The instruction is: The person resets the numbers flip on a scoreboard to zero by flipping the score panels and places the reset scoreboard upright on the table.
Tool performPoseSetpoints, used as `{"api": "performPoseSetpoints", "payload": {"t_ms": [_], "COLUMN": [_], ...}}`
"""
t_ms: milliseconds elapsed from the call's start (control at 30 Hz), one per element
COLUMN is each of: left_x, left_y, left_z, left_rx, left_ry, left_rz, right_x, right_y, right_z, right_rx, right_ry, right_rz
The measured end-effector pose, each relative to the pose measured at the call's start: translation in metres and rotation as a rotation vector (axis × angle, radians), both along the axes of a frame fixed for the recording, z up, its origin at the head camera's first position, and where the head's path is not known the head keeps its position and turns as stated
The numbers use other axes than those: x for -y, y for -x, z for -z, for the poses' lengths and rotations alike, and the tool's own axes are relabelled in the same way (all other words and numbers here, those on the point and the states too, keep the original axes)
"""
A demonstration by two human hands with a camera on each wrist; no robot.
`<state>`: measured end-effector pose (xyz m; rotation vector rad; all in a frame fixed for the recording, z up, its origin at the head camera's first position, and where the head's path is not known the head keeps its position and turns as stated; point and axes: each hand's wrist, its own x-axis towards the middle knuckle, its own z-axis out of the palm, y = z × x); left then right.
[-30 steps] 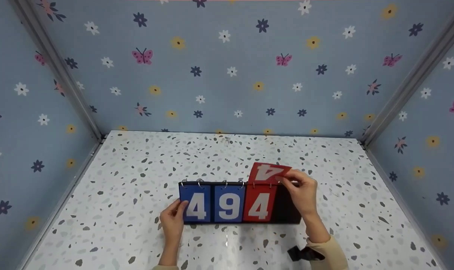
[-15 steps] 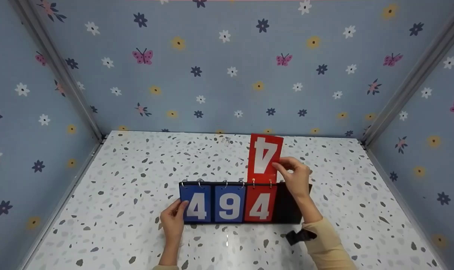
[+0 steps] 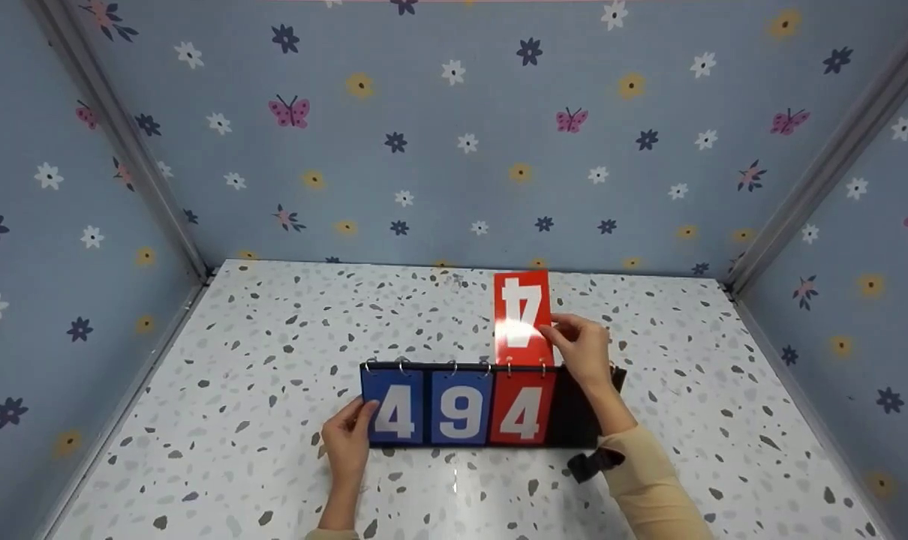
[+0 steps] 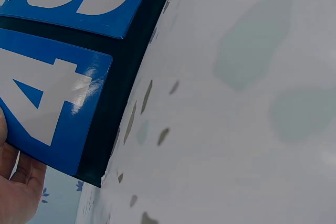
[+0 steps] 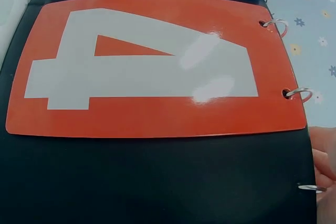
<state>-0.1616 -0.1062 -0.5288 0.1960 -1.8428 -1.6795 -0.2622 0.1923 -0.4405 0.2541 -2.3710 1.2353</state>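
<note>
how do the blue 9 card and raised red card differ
The blue 9 card hangs over the board; the raised red card stands above it, pinched by the right hand. The blue card's 9 is upright, the red card's 4 upside down. Both digits are white.

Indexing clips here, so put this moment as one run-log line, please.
left hand: grips number board at left edge; right hand: pinches raised red card; front: blue 4, blue 9, red 4

Seen from the head, forward and down, across speckled tabletop [image 3: 259, 420] to flowered back wall [image 3: 439, 157]
Shot close from the left wrist, sharing the blue 4 card [image 4: 52, 98] with the head view; close from the right wrist, sharing the front red 4 card [image 5: 157, 77].
</note>
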Motion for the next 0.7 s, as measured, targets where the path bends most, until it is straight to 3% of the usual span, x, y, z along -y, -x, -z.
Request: {"api": "performPoseSetpoints", "payload": {"t_ms": [267,533,700], "left_x": [0.0,-0.001,0.0], "left_y": [0.001,0.0,0.0], "left_z": [0.001,0.001,0.001], "left_rx": [-0.007,-0.005,0.003], "left_ry": [0.009,0.017,0.001], "left_rz": [0.001,-0.013,0.006], "right_x": [0.0,-0.004,-0.006], "right_y": [0.001,-0.003,-0.011], "right_z": [-0.003,-0.006,-0.009], "right_rx": [0.151,0.161,0.08], "right_ry": [-0.089,-0.125,-0.119], "right_rz": [0.035,0.02,0.025]}}
